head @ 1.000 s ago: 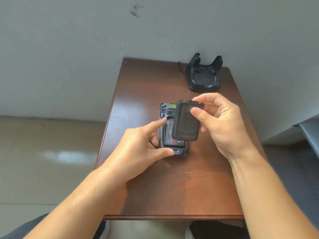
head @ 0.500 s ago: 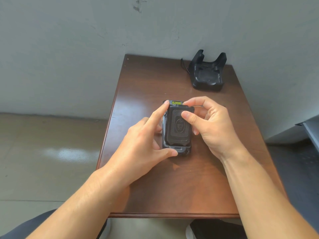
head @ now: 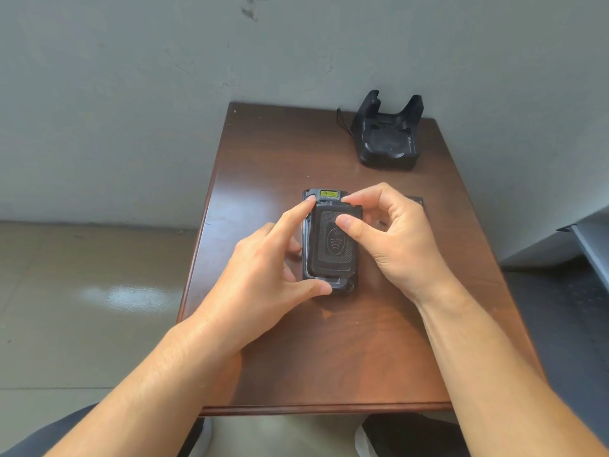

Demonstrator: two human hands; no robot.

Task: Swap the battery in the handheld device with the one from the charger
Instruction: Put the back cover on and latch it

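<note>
Nearest, both forearms reach in from 6 o'clock over the front edge of the table (head: 329, 357), which has bare wood all around the work. In the middle lies the device (head: 326, 285), face down, its long axis running from 6 to 12 o'clock. The left hand (head: 263, 275) steadies it: thumb against the near end, forefinger stretched to the far left corner, other fingers curled at the side. On its back sits the cover (head: 333, 242), held by the right hand (head: 402, 239), thumb pressing on top and forefinger hooked over the far edge. The cover lies along the same axis as the device, seemingly a little off to the right and not yet clicked flush; the next move is likely a press down and home, so that alignment matters most. A dark flat thing (head: 416, 201) peeks out behind the right hand, possibly the old battery. At 1 o'clock, by the wall, stands the charger (head: 387, 136), well apart, its slot apparently empty.
</note>
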